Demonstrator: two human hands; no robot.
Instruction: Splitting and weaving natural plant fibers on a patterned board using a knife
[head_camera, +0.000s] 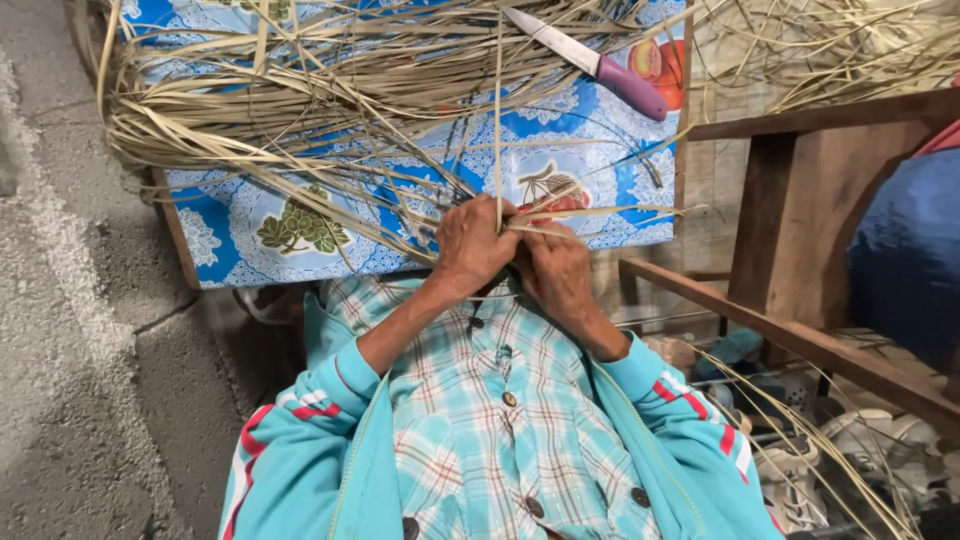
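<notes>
Head view: left hand (475, 245), right hand (555, 270), each grip pinching straw strips (500, 150).

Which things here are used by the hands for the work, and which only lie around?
In use:
- left hand and right hand, both gripping thin straw strips
- loose pile of strips on the blue patterned cloth

Lying about:
- knife with purple handle
- wooden frame
- dark blue bundle
</notes>
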